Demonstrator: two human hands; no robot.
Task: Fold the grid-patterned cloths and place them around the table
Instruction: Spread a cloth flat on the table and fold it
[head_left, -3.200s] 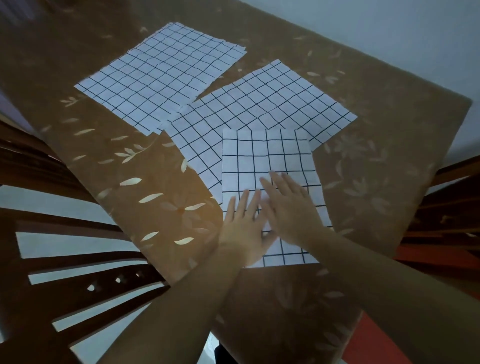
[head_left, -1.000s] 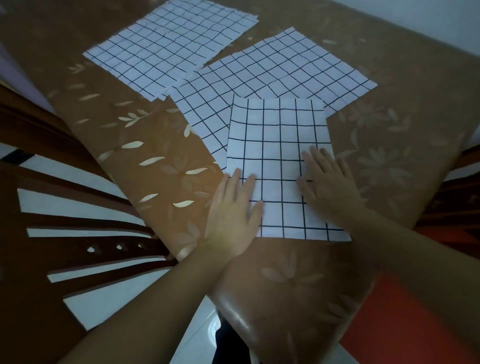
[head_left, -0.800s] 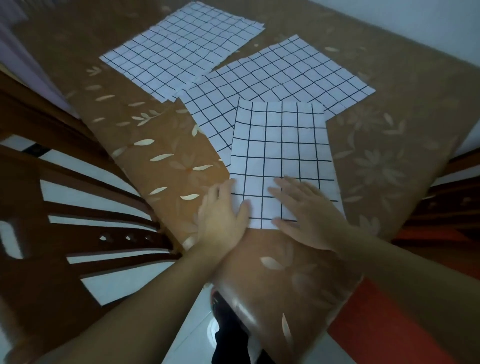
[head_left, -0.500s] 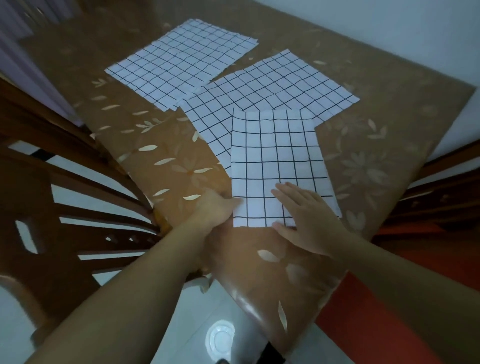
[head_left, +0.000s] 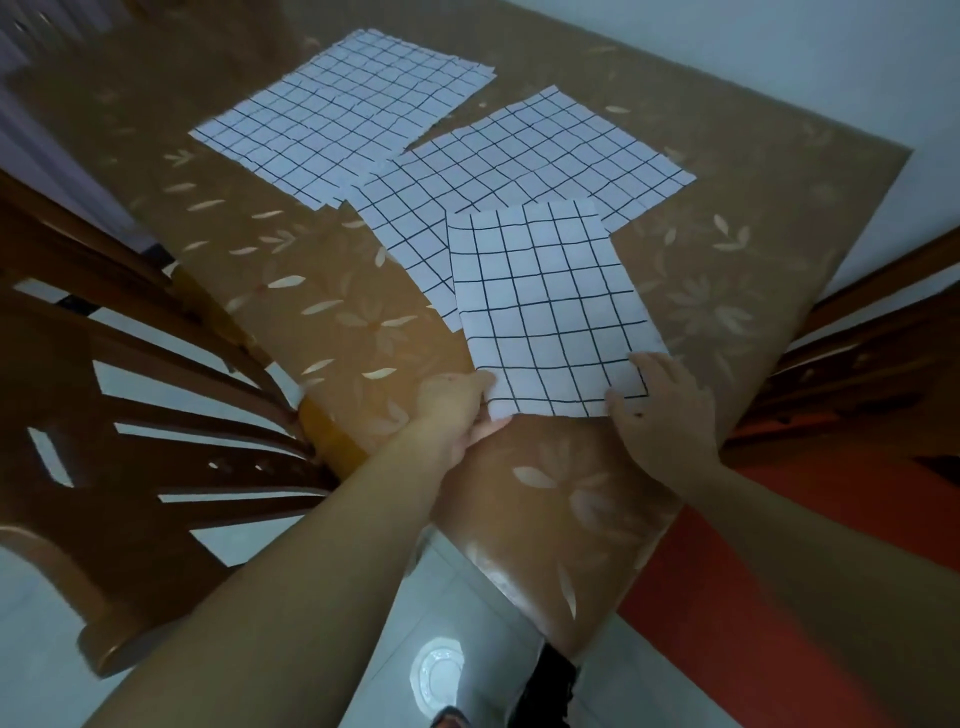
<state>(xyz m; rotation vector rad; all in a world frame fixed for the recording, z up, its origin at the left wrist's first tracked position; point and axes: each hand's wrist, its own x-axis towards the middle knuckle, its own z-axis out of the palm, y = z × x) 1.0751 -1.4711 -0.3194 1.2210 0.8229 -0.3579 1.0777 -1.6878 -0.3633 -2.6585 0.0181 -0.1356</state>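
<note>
At near edge of table (head_left: 322, 291), folded cloth (head_left: 545, 312) overlaps 1 of 2 flat cloths (head_left: 519, 161); left hand (head_left: 457, 410) pinches its near-left corner, right hand (head_left: 667, 410) curls fingers round near-right corner.

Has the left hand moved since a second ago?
Yes. The left hand has slid back along the folded cloth toward the edge of the table nearest the person, and now pinches the cloth's near-left corner.
</note>
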